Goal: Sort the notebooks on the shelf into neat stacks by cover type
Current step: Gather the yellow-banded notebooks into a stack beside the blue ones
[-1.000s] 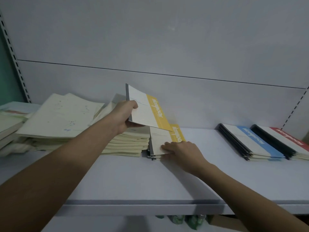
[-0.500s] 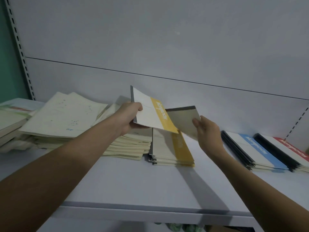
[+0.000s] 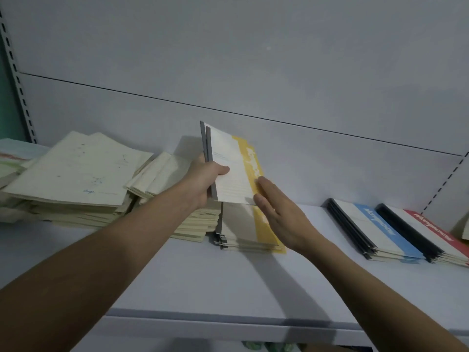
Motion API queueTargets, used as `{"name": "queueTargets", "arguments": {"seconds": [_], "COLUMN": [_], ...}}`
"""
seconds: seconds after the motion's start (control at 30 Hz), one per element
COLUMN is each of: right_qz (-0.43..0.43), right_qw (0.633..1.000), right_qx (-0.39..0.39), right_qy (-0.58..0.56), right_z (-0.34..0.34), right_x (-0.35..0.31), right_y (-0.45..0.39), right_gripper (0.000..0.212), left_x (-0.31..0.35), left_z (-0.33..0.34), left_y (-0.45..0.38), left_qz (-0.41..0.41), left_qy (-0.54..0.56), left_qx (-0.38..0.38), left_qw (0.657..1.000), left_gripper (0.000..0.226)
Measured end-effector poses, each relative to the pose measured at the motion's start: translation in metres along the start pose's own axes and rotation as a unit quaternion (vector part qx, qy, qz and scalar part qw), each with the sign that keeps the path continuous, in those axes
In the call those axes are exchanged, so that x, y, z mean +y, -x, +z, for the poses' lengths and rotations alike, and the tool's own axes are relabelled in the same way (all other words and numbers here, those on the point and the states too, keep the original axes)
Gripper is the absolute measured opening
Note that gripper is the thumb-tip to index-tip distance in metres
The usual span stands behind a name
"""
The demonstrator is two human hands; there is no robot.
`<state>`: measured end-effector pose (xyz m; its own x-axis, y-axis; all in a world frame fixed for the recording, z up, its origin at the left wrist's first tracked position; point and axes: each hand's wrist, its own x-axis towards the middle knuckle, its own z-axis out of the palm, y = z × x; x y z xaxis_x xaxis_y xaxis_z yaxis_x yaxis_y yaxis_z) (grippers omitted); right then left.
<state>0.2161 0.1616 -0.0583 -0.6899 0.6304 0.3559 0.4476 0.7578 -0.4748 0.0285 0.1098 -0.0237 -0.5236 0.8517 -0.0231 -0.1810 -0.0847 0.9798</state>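
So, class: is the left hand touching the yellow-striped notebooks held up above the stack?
Touching. The head view shows the left hand gripping the raised yellow-striped notebooks at their grey spines, thumb lying across the front cover.

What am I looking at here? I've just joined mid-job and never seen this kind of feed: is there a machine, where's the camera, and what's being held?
There is no machine. A person is working with bare hands, and the one camera sits on their head, looking forward and down, so both forearms reach in from the bottom of the picture.

The left hand grips two yellow-striped notebooks, raised and tilted above the shelf. The right hand is open, its straight fingers against their right edge, holding nothing.

On the shelf, directly below, lies a stack with the same yellow stripe. To its left are untidy piles of pale cream notebooks. To its right are a blue-striped stack and a red-striped stack.
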Motion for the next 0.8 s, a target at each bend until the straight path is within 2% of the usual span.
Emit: {"name": "queueTargets", "arguments": {"seconds": [0.07,0.13,0.2,0.27,0.33,0.47,0.53,0.6,0.7,0.8], "right_qz": [0.07,0.065,0.037,0.014,-0.02,-0.045,-0.03,0.0,0.016,0.071], "right_qw": [0.997,0.997,0.994,0.97,0.958,0.974,0.985,0.992,0.978,0.957], "right_qx": [-0.001,-0.026,-0.098,-0.173,-0.174,-0.133,-0.098,-0.008,0.143,0.266], "right_qy": [-0.026,-0.036,0.042,0.168,0.227,0.18,0.141,0.124,0.148,0.097], "right_z": [0.007,0.016,0.026,0.036,0.04,0.027,0.023,0.02,0.01,-0.009], "right_x": [0.013,0.021,0.028,0.032,0.031,0.033,0.043,0.054,0.071,0.079], "right_y": [0.002,0.005,0.005,0.008,0.011,0.023,0.031,0.036,0.039,0.038], "right_gripper": [0.07,0.071,0.079,0.091,0.08,0.048,0.042,0.043,0.034,0.028], "left_x": [0.003,0.003,0.0,-0.004,-0.006,-0.003,0.0,-0.001,-0.007,-0.016], "left_z": [-0.003,-0.005,-0.004,-0.003,0.0,0.0,0.0,0.0,-0.001,0.004], "left_y": [-0.002,-0.004,-0.005,-0.006,-0.006,-0.007,-0.008,-0.007,-0.006,-0.004], "left_qz": [0.022,0.036,0.041,0.041,0.043,0.052,0.055,0.058,0.061,0.04], "left_qy": [0.003,-0.004,-0.008,0.005,0.007,-0.003,-0.003,0.0,0.024,0.046], "left_qx": [0.016,0.029,0.046,0.059,0.067,0.066,0.065,0.068,0.077,0.078], "left_qw": [1.0,0.999,0.998,0.997,0.997,0.996,0.996,0.996,0.995,0.995], "left_gripper": [0.036,0.032,0.03,0.031,0.033,0.035,0.037,0.037,0.038,0.039]}}
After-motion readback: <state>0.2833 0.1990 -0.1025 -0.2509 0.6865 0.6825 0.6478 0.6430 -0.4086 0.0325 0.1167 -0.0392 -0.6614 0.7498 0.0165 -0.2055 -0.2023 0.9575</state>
